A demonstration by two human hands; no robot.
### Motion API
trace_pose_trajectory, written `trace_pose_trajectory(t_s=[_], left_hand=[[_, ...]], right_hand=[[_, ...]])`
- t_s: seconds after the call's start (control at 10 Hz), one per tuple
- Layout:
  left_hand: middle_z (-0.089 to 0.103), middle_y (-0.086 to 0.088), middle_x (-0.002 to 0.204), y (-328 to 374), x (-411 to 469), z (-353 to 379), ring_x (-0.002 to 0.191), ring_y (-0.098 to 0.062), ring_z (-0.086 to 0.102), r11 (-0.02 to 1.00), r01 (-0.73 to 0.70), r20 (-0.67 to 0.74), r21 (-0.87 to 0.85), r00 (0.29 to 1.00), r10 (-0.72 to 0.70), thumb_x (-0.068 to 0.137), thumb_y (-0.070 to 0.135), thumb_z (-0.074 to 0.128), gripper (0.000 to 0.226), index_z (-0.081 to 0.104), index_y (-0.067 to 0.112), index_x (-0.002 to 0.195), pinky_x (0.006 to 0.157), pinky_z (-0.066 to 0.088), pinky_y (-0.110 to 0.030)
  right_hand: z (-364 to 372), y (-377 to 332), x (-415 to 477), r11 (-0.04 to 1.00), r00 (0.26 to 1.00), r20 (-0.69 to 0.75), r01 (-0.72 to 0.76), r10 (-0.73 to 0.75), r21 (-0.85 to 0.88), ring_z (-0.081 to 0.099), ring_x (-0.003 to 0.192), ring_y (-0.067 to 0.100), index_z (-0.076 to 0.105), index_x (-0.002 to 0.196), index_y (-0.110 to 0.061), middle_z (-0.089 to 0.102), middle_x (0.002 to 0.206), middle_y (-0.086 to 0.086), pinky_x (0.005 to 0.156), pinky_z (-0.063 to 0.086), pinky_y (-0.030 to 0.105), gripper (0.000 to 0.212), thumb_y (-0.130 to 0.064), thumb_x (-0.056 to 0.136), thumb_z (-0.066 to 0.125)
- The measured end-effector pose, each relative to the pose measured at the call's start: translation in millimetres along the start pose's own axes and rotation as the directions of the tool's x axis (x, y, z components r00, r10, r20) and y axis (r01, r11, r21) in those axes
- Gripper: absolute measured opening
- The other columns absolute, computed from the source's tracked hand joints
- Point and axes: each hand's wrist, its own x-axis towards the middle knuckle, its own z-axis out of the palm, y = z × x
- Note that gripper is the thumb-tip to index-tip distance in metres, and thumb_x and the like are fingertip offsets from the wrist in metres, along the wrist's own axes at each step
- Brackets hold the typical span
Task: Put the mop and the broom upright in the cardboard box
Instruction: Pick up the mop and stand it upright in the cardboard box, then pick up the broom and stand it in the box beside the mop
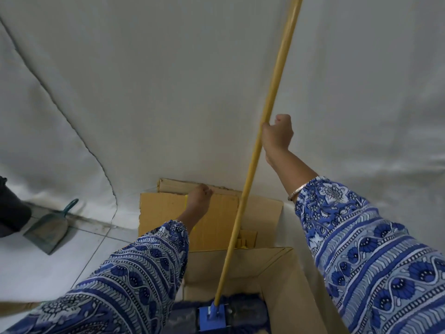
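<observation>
Hands in blue-and-white patterned sleeves reach forward over an open cardboard box [284,280] that stands on a tiled floor [36,268] against a white draped cloth [168,92]. The right hand [277,136] is curled into a fist, its fingers [281,120] wrapped tight around the long yellow wooden handle of the mop [255,150]. From those fingers the handle runs up and out of view at the top, and down, leaning a little, into the box. Far below the fingers, the blue clamp and dark blue mop head sit inside the box, at its bottom. A thin bangle [298,190] circles the right wrist.

The left hand [198,197] reaches to the far flap of the box; its fingers [207,189] are bent over the flap's top edge and pinch the cardboard. Well to the left of these fingers, a teal dustpan [48,232] lies on the floor by the cloth, next to a dark object [12,208] at the picture's edge.
</observation>
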Motion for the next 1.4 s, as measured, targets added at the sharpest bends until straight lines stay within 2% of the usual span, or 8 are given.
trace_pose_trajectory(t_s=[0.2, 0.4, 0.8, 0.9, 1.0, 1.1, 1.2, 1.4], left_hand=[[0.063, -0.021, 0.103, -98, -31, -151, 0.097, -0.033, 0.058, 0.998, -0.014, -0.034, 0.057, 0.999, 0.016, 0.092, 0.019, 0.050, 0.027, 0.059, -0.005, 0.102, 0.074, 0.040, -0.033], [0.064, -0.024, 0.109, -223, -63, -313, 0.101, -0.036, 0.059, 0.981, 0.062, -0.116, 0.182, 0.992, -0.041, 0.090, 0.023, 0.053, 0.030, 0.060, -0.003, 0.103, 0.086, 0.046, -0.039], [0.060, -0.022, 0.119, -436, -42, -460, 0.106, -0.036, 0.057, 0.910, 0.238, -0.048, 0.338, 0.970, -0.236, 0.088, 0.019, 0.056, 0.031, 0.057, -0.002, 0.111, 0.092, 0.046, -0.042], [0.060, -0.019, 0.119, -489, -27, -474, 0.106, -0.033, 0.057, 0.883, 0.283, -0.033, 0.374, 0.956, -0.292, 0.088, 0.021, 0.057, 0.033, 0.057, 0.000, 0.112, 0.091, 0.046, -0.040], [0.059, -0.016, 0.119, -574, 1, -477, 0.106, -0.029, 0.057, 0.823, 0.356, 0.027, 0.443, 0.912, -0.409, 0.088, 0.022, 0.057, 0.032, 0.056, 0.002, 0.114, 0.091, 0.045, -0.039], [0.059, -0.015, 0.120, -641, 20, -461, 0.105, -0.029, 0.057, 0.797, 0.367, 0.086, 0.481, 0.884, -0.459, 0.088, 0.021, 0.057, 0.034, 0.055, 0.003, 0.115, 0.092, 0.045, -0.038], [0.055, -0.014, 0.127, -728, 59, -417, 0.111, -0.029, 0.055, 0.782, 0.331, 0.186, 0.528, 0.854, -0.486, 0.088, 0.020, 0.057, 0.037, 0.052, 0.003, 0.121, 0.097, 0.043, -0.037], [0.053, -0.014, 0.127, -905, 76, -303, 0.117, -0.029, 0.051, 0.756, 0.220, 0.306, 0.616, 0.818, -0.487, 0.087, 0.017, 0.058, 0.039, 0.049, 0.003, 0.123, 0.100, 0.044, -0.042]], right_hand=[[104, -15, -125, 1.000, 0.999, 0.032, 0.017, -0.017, -0.011, 0.049, 0.123, 0.030, 0.043, 0.127, -0.001, 0.050, 0.136, 0.016, 0.097, 0.042, 0.035, 0.042, -0.006, 0.086, 0.050], [235, -20, -245, 0.986, 0.975, 0.150, -0.160, 0.164, -0.038, 0.051, 0.121, 0.033, 0.046, 0.123, 0.002, 0.053, 0.132, 0.020, 0.095, 0.042, 0.034, 0.039, -0.005, 0.085, 0.052], [436, 78, -354, 0.866, 0.844, 0.222, -0.438, 0.489, -0.242, 0.053, 0.116, 0.039, 0.050, 0.120, 0.007, 0.056, 0.127, 0.026, 0.090, 0.045, 0.040, 0.037, -0.009, 0.087, 0.052], [477, 114, -365, 0.824, 0.806, 0.223, -0.479, 0.549, -0.302, 0.057, 0.097, 0.037, 0.057, 0.102, 0.004, 0.061, 0.105, 0.027, 0.078, 0.045, 0.038, 0.021, -0.008, 0.086, 0.051], [544, 186, -390, 0.743, 0.717, 0.224, -0.578, 0.660, -0.338, 0.047, 0.073, 0.027, 0.046, 0.070, -0.005, 0.049, 0.077, 0.016, 0.062, 0.035, 0.033, 0.012, -0.004, 0.081, 0.051], [592, 259, -409, 0.674, 0.634, 0.233, -0.669, 0.737, -0.312, 0.042, 0.060, 0.023, 0.037, 0.056, -0.016, 0.043, 0.066, 0.010, 0.052, 0.030, 0.031, 0.027, -0.004, 0.074, 0.053], [649, 356, -441, 0.525, 0.486, 0.203, -0.809, 0.850, -0.263, 0.034, 0.053, 0.017, 0.034, 0.050, -0.019, 0.033, 0.057, 0.006, 0.050, 0.026, 0.031, 0.029, -0.007, 0.064, 0.057], [724, 512, -484, 0.387, 0.369, 0.124, -0.906, 0.921, -0.173, 0.049, 0.056, 0.017, 0.046, 0.062, -0.013, 0.049, 0.065, 0.004, 0.055, 0.043, 0.026, 0.026, -0.010, 0.086, 0.055]])
